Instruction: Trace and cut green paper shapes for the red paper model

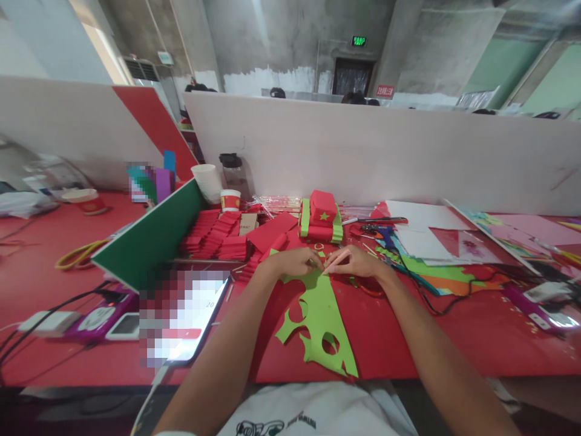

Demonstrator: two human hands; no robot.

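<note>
A light green sheet of paper point(320, 315) with round and curved cut-outs lies on the red table before me, its wide end toward my body. At its far, narrow end my left hand point(300, 261) is closed in a pinch on the paper. My right hand point(354, 261) meets it there from the right, thumb and fingers pressed together at the paper's edge. The fingertips nearly touch, and any small piece between them is too hard to make out. Just beyond my hands stands a red paper model point(323, 209) with green side strips and a green star.
Stacked red paper pieces point(213, 233) lie left of the model, near a paper cup point(230, 200) and a dark-lidded bottle point(233, 172). A lit tablet point(195, 315) and green board point(149, 242) stand left. White paper sheets point(422, 221), tools and a black cable point(436, 310) lie right.
</note>
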